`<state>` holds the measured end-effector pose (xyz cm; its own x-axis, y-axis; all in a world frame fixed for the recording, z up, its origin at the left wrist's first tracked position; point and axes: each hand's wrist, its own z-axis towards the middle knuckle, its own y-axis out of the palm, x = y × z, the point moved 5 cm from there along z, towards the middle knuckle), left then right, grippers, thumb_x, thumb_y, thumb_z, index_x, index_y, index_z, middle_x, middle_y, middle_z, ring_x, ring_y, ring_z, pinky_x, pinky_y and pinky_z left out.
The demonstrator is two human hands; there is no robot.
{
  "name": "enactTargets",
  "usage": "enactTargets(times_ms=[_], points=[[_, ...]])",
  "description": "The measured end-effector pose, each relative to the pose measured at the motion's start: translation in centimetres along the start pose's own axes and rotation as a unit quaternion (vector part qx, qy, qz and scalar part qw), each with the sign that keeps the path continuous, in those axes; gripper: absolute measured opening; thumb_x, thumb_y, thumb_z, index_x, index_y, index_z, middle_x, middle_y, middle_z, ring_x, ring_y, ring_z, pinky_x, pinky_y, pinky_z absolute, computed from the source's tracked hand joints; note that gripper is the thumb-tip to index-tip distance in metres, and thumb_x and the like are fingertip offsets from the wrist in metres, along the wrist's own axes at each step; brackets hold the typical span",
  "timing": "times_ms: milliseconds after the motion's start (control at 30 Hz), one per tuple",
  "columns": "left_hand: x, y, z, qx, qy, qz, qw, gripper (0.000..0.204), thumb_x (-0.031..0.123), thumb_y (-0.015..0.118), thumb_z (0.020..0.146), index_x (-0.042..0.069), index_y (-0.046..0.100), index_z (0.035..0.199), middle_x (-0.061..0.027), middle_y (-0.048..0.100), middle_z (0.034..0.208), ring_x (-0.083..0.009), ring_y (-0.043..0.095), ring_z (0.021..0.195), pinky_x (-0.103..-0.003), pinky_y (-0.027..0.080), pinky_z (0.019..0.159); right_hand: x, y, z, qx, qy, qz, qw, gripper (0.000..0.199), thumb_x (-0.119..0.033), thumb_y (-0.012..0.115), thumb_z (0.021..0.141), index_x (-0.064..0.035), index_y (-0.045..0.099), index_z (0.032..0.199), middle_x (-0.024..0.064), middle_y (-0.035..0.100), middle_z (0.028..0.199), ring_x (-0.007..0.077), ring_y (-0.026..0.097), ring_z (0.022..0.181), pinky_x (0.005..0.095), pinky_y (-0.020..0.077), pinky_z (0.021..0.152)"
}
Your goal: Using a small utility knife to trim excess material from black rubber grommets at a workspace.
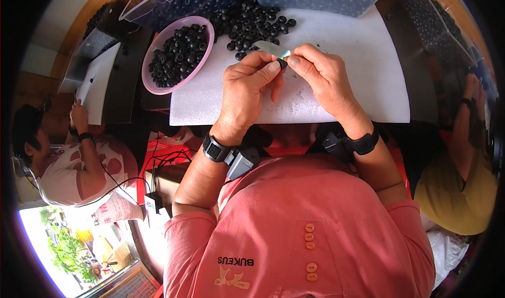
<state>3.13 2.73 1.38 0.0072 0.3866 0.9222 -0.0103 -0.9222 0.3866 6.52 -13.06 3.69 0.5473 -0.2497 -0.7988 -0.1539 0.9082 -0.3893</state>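
Note:
Between the thumb and fingers of my left hand point(243, 87) is a small black bead point(282, 63). My right hand point(327, 79) is closed on a small knife point(270, 48), whose pale, curved blade points left above the bead; its handle is mostly hidden by the fingers. Both hands meet over a white foam sheet point(363, 77). Just beyond them lies a loose pile of round black beads point(247, 29), many with a hole. Left of my left hand, a pink bowl point(149, 77) holds more of these beads.
At the back stand two clear plastic bins, a left bin point(152, 6) and a right bin point(321, 0), with dark beads. A person point(79, 166) works at the left, another person point(452, 192) at the right. Black cables point(158, 171) hang beside my left arm.

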Motion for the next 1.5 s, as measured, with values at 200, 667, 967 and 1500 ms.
enactTargets(times_ms=[200,667,967,1500], points=[[0.17,0.22,-0.08,-0.012,-0.018,-0.013,1.0,0.014,0.006,0.059,0.1,-0.006,0.064,0.105,-0.0082,0.065,0.081,-0.0126,0.058,0.064,-0.025,0.046,0.052,0.15,0.03,0.03,-0.003,0.004,0.018,1.0,0.02,-0.022,0.065,0.099,-0.0026,0.065,0.092,0.0115,0.055,0.061,0.0203,0.05,0.052,0.0344,0.0409,0.051],[0.04,0.46,-0.02,-0.016,-0.028,-0.038,0.999,0.014,0.005,0.057,0.101,-0.007,0.064,0.104,-0.0083,0.064,0.08,-0.013,0.057,0.063,-0.026,0.044,0.049,-0.08,-0.01,0.04,-0.007,-0.001,0.017,1.0,0.022,-0.023,0.064,0.099,-0.0021,0.066,0.092,0.0111,0.055,0.061,0.0179,0.049,0.052,0.0336,0.0402,0.052],[0.06,0.37,-0.09,-0.017,-0.03,-0.032,0.999,0.013,0.005,0.057,0.1,-0.006,0.064,0.102,-0.0081,0.063,0.079,-0.013,0.056,0.062,-0.025,0.044,0.049,-0.15,0.03,-0.02,-0.008,-0.019,0.005,1.0,0.021,-0.022,0.065,0.099,-0.0021,0.064,0.091,0.011,0.052,0.06,0.0193,0.047,0.05,0.0341,0.039,0.05],[0.05,0.18,0.01,-0.018,-0.076,-0.06,0.995,0.012,0.003,0.058,0.099,-0.007,0.065,0.1,-0.0093,0.064,0.081,-0.0131,0.057,0.06,-0.025,0.041,0.046,-0.41,-0.06,-0.03,-0.016,-0.014,0.009,1.0,0.02,-0.02,0.065,0.099,-0.0008,0.063,0.091,0.0098,0.05,0.06,0.0166,0.044,0.052,0.0329,0.0375,0.05]])
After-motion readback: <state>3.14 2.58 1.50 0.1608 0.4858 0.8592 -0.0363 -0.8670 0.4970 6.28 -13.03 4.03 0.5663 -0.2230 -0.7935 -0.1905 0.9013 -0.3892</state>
